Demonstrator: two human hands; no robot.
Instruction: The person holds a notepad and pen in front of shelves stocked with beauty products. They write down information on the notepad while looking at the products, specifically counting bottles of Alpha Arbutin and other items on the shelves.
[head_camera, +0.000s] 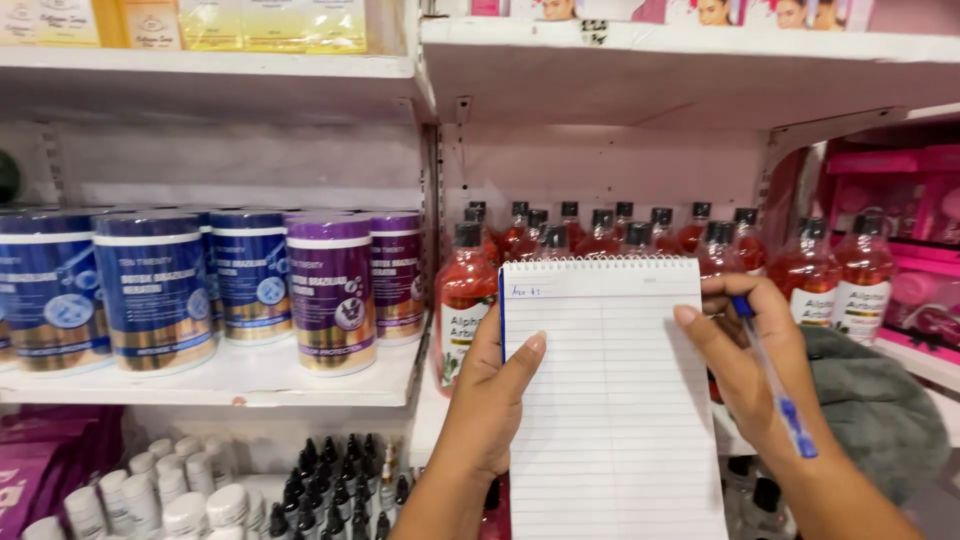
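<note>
Spiral notepad (610, 390), lined white paper, held upright in front of the shelf. My left hand (487, 400) is clamped on its left edge, thumb pressed on the page. My right hand (745, 360) grips the right edge, fingers closed around a blue pen (775, 385) that slants downward. The pad hides part of a row of red bottles (465, 295) with black caps just behind it. Left bay: blue tubs (155, 290) and purple tubs (330, 295), glossy cylinders, on a white shelf (230, 385). Below: small white-capped bottles (190, 500) and black dropper bottles (335, 485). Right: pink boxes (915, 215), grey cloth (885, 410).
</note>
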